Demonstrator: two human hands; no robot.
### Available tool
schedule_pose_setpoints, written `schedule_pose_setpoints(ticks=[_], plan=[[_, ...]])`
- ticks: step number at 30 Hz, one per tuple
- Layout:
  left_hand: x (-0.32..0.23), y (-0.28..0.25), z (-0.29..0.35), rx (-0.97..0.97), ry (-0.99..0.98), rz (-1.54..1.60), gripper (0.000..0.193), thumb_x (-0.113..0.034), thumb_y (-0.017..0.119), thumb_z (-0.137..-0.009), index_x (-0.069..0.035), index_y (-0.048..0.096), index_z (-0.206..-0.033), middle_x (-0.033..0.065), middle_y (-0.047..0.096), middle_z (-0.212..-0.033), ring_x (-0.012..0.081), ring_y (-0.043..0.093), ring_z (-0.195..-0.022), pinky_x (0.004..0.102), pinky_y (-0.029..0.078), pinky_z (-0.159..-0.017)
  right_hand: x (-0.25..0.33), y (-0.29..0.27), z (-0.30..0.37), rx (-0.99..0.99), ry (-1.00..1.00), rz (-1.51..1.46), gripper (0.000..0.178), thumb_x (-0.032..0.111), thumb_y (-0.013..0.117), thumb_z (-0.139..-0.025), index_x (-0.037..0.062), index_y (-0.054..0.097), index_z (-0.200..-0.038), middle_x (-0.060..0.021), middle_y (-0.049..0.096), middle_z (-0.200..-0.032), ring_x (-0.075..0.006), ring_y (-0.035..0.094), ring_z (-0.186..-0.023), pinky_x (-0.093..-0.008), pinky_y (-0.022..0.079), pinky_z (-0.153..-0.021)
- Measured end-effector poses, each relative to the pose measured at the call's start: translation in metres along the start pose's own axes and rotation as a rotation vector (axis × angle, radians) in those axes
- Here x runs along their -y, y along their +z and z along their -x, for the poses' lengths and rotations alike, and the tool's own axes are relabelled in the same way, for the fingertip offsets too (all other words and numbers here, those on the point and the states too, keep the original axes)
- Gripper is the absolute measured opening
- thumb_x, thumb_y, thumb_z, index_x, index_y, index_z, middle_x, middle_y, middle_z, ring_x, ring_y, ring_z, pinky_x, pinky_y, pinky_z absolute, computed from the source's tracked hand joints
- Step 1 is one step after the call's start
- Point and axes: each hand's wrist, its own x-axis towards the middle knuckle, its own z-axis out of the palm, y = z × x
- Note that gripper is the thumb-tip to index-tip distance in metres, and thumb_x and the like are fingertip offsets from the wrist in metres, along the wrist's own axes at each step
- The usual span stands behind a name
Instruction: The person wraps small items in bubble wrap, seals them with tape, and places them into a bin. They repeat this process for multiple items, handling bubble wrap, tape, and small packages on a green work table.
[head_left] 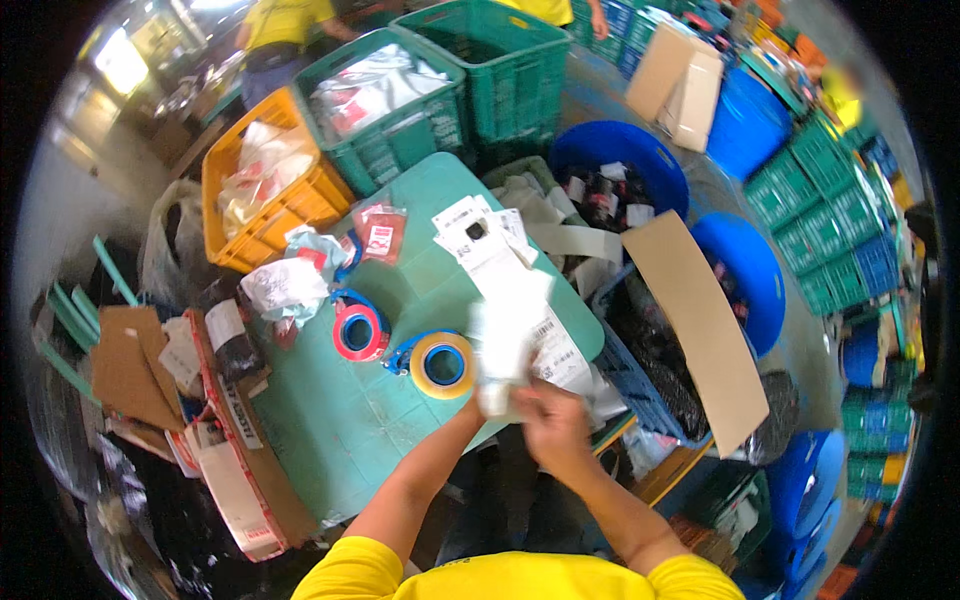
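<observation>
Blurred white paper, which looks like a strip of labels [508, 335], stands up between my hands at the table's near right edge. My left hand [480, 408] grips its lower left part, fingers mostly hidden behind it. My right hand [555, 422] is closed at the lower right corner of the paper; motion smears its fingertips. More printed labels [490, 255] lie overlapping on the green table [420, 200] beyond and to the right. Left of my hands are a yellow tape roll in a blue dispenser [443, 364] and a red tape roll [360, 332].
Plastic bags [285, 290] and a small red packet [381, 236] lie at the table's left. Orange [215, 215] and green crates [340, 150] stand beyond. On the right are a cardboard sheet [700, 335], a blue crate [615, 300] and blue tubs [620, 140]. People in yellow are farther off.
</observation>
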Motion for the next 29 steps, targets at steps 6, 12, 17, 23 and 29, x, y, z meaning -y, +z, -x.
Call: schedule_pose_setpoints(ticks=[6,12,17,23,29], plan=[[-0.024,-0.002,0.012,-0.159,0.052,0.075,0.052,-0.014,0.068,-0.086,-0.005,0.052,-0.135,0.021,0.049,-0.138,0.0423,0.046,-0.128,0.0541,0.036,-0.107,0.065,0.132,-0.04,0.448,-0.332,0.175,0.047,0.024,0.064,-0.092,0.0104,0.056,-0.137,-0.0226,0.063,-0.112,-0.0403,0.064,-0.1,-0.0444,0.053,-0.083],[-0.058,-0.003,0.047,0.002,0.112,0.127,0.049,-0.007,0.068,-0.085,-0.004,0.053,-0.132,0.0204,0.05,-0.135,0.0438,0.045,-0.127,0.0544,0.037,-0.106,-0.036,0.094,0.031,0.552,-0.119,-0.155,0.047,0.027,0.064,-0.094,0.0046,0.057,-0.135,-0.0256,0.06,-0.128,-0.037,0.061,-0.117,-0.0449,0.047,-0.102],[-0.068,0.008,0.017,0.015,0.142,0.12,0.046,-0.005,0.066,-0.086,-0.004,0.054,-0.13,0.0218,0.05,-0.134,0.0429,0.047,-0.124,0.0538,0.037,-0.103,-0.123,-0.03,0.13,0.052,0.573,-0.462,0.022,0.018,0.063,-0.098,0.0023,0.07,-0.111,-0.0078,0.073,-0.095,-0.0139,0.07,-0.08,-0.0295,0.057,-0.067],[-0.098,0.041,-0.086,-0.007,0.26,0.027,0.04,-0.01,0.065,-0.088,-0.003,0.055,-0.126,0.0207,0.05,-0.133,0.0429,0.046,-0.125,0.0548,0.036,-0.104,-0.213,-0.089,0.25,-0.524,1.043,-0.133,0.02,0.012,0.058,-0.098,-0.0033,0.07,-0.101,-0.0095,0.071,-0.08,-0.015,0.068,-0.07,-0.0307,0.052,-0.061],[-0.073,0.094,-0.132,0.238,0.21,-0.256,0.045,-0.025,0.069,-0.09,-0.009,0.055,-0.13,0.0174,0.047,-0.142,0.0438,0.044,-0.127,0.0542,0.036,-0.107,-0.332,-0.099,0.323,-0.423,1.173,-0.072,0.019,0.016,0.059,-0.098,0.0071,0.073,-0.109,-0.0131,0.074,-0.101,-0.0236,0.073,-0.081,-0.0384,0.057,-0.067]])
